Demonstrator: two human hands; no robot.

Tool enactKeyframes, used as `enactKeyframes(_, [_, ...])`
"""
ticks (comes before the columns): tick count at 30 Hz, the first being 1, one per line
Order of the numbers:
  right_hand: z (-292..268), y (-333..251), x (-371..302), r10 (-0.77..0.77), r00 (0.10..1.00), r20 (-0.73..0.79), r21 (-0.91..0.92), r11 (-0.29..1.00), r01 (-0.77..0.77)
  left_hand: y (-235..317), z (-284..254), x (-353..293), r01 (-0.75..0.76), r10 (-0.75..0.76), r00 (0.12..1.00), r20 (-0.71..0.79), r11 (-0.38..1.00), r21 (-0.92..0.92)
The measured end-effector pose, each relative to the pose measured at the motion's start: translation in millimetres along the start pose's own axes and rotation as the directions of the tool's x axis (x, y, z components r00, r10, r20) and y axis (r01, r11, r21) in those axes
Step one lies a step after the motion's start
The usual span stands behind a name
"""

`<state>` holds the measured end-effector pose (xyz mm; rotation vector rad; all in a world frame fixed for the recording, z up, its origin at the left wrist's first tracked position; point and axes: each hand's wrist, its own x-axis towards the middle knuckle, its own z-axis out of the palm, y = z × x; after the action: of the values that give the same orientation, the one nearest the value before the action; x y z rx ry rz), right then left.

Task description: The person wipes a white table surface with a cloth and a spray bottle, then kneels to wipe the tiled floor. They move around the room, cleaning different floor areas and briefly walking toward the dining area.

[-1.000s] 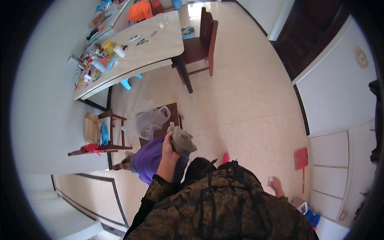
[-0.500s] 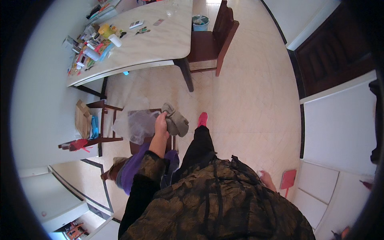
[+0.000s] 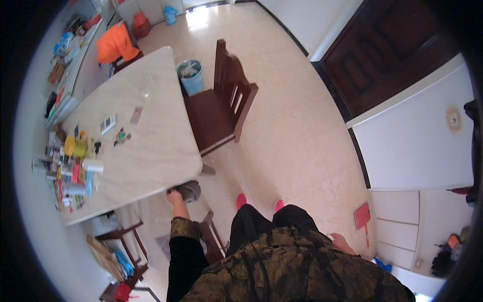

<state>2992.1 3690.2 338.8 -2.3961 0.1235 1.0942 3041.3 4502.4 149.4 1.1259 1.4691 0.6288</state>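
My left hand is closed around a bunched grey cloth item, close to the front edge of the marble-look table. Whether the cloth is a cap or a rag, I cannot tell. By my right side hangs my right hand, partly covered by my camouflage jacket. A small white bit shows at its fingers, too small to name.
A dark wooden chair stands at the table's right end, with a blue bucket behind it. Bottles and a yellow container crowd the table's left side. Another chair is beside my left leg. A red dustpan lies at right.
The view has shifted forward, so the table and chair are nearer. My left hand has carried the grey cloth item away from the chair with the clear plastic and purple cloth.
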Motion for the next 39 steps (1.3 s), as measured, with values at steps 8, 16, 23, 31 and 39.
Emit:
enactKeyframes(8, [-14,-12,60,-0.069,0.990,0.125,-0.362,0.926,0.110,18,26,-35,0.053,-0.070,0.994,-0.080,0.979,-0.197])
enactKeyframes(16, [-87,-68,127,-0.067,0.997,-0.030,-0.230,0.971,0.059,-11,50,-53,-0.017,0.015,1.000,-0.016,0.989,-0.150])
enactKeyframes(23, [-118,-28,135,-0.048,0.996,-0.077,-0.167,0.985,0.035,13,33,-34,0.118,-0.122,0.992,-0.007,0.972,-0.205])
enactKeyframes(31, [-142,71,146,0.058,0.989,0.135,-0.345,0.938,-0.008,-18,37,-119,0.173,-0.173,0.959,0.225,0.985,0.022])
enactKeyframes(39, [-212,74,226,0.021,0.999,-0.025,-0.043,0.999,-0.022,-48,46,-225,0.072,-0.279,0.910,0.308,0.836,0.544])
